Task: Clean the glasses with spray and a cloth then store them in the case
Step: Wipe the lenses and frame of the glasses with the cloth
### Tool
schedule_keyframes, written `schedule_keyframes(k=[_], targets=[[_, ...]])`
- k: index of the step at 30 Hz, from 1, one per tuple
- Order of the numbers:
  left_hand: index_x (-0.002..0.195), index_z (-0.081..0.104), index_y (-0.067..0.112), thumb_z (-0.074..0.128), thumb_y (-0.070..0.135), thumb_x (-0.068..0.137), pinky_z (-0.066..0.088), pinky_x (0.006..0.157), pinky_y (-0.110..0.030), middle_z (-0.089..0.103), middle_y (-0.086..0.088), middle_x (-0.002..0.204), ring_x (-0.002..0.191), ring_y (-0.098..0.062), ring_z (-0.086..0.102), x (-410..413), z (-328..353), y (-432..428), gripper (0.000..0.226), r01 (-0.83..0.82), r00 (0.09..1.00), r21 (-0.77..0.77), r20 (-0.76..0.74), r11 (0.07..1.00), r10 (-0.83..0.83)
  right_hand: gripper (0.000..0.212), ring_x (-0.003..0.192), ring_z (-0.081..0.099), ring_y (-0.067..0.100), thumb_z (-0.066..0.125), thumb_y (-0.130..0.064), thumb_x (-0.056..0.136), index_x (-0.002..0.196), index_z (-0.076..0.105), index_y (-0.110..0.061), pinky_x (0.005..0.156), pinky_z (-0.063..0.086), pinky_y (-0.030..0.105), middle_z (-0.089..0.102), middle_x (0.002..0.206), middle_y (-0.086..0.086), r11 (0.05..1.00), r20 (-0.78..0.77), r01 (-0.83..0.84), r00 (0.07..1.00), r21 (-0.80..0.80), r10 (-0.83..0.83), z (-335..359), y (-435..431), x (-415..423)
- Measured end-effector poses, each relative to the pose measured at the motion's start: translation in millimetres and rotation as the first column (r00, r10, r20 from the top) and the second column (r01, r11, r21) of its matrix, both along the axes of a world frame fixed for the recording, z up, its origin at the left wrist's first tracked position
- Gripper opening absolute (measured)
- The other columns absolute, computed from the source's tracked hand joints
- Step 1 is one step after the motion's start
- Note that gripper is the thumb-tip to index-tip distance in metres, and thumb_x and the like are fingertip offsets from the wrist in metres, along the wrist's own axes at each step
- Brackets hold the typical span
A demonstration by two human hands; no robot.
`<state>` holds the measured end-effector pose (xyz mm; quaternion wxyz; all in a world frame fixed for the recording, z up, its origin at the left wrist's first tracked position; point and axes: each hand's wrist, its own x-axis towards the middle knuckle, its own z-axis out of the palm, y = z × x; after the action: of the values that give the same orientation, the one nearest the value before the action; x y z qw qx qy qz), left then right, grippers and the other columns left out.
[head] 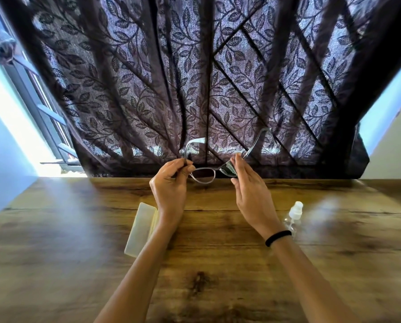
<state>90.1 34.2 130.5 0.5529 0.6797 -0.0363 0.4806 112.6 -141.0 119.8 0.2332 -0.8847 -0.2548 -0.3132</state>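
Left hand [169, 180]: fingers closed on the glasses [203, 174] at one hinge.
Right hand [248, 185]: fingers pinched a cloth [228, 170] over the far lens.
Progress: wiping appeared underway.
Left: casing; case [140, 229] and spray bottle [294, 217] lay below the wrists.

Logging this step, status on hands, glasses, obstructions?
Left hand pinches glasses at hinge. Right hand presses cloth on lens. Case, spray on table, nothing in the way.

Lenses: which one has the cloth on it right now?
The lens by the right hand, pinched in the dark cloth. The lens nearer the left hand is bare.
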Motion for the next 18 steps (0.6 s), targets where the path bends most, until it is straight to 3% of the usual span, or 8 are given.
schedule_keyframes(k=[4, 7, 10, 14, 18], targets=[[0.093, 0.070, 0.008, 0.073, 0.001, 0.072, 0.057, 0.073, -0.034, 0.068, -0.003, 0.084, 0.076, -0.002, 0.063, -0.4, 1.8, -0.5, 0.022, -0.003, 1.000, -0.025, -0.021, 1.000, 0.003, 0.059, 0.119, 0.055, 0.016, 0.055, 0.012, 0.084, 0.137, 0.037, -0.004, 0.089, 0.054, 0.033, 0.056, 0.130, 0.009, 0.996, -0.001, -0.011, 1.000, 0.087, 0.011, -0.9, -3.2, -2.7], [0.094, 0.069, 0.010, 0.072, -0.001, 0.073, 0.056, 0.073, -0.033, 0.069, -0.005, 0.084, 0.076, -0.006, 0.064, -2.9, 2.1, 0.8, 0.024, 0.007, 1.000, -0.036, -0.028, 0.999, -0.008, 0.053, 0.101, 0.066, 0.020, 0.063, 0.007, 0.080, 0.129, 0.048, -0.003, 0.077, 0.058, 0.037, 0.067, 0.113, 0.011, 0.991, 0.015, -0.013, 1.000, 0.137, 0.011, -2.0, -4.8, -5.4], [0.093, 0.070, 0.005, 0.073, -0.001, 0.073, 0.056, 0.073, -0.028, 0.069, -0.006, 0.084, 0.076, -0.007, 0.065, -3.4, 2.2, 0.0, 0.022, -0.004, 0.999, -0.019, -0.040, 1.000, 0.003, 0.054, 0.092, 0.069, 0.018, 0.068, 0.006, 0.075, 0.126, 0.053, -0.005, 0.075, 0.059, 0.035, 0.072, 0.102, 0.008, 0.983, 0.035, -0.007, 0.999, 0.181, 0.000, -2.0, -4.9, -6.9], [0.093, 0.069, 0.013, 0.074, 0.001, 0.071, 0.050, 0.071, -0.013, 0.067, 0.006, 0.081, 0.074, 0.006, 0.062, -2.7, 5.5, -2.8, 0.025, -0.046, 0.998, -0.009, -0.041, 0.999, 0.046, 0.063, 0.084, 0.069, 0.018, 0.073, 0.008, 0.070, 0.127, 0.052, -0.007, 0.072, 0.058, 0.033, 0.073, 0.094, 0.008, 0.974, 0.038, 0.008, 0.999, 0.228, -0.017, -2.3, -2.5, -9.4], [0.092, 0.071, 0.011, 0.075, 0.002, 0.071, 0.050, 0.072, -0.011, 0.068, 0.005, 0.082, 0.074, 0.007, 0.062, -2.3, 4.4, -5.3, 0.023, -0.068, 0.996, 0.018, -0.050, 0.998, 0.068, 0.072, 0.075, 0.068, 0.015, 0.070, 0.004, 0.075, 0.135, 0.034, -0.015, 0.070, 0.059, 0.033, 0.073, 0.097, 0.007, 0.964, -0.008, -0.047, 0.999, 0.260, 0.051, -5.0, 7.2, -16.8]])
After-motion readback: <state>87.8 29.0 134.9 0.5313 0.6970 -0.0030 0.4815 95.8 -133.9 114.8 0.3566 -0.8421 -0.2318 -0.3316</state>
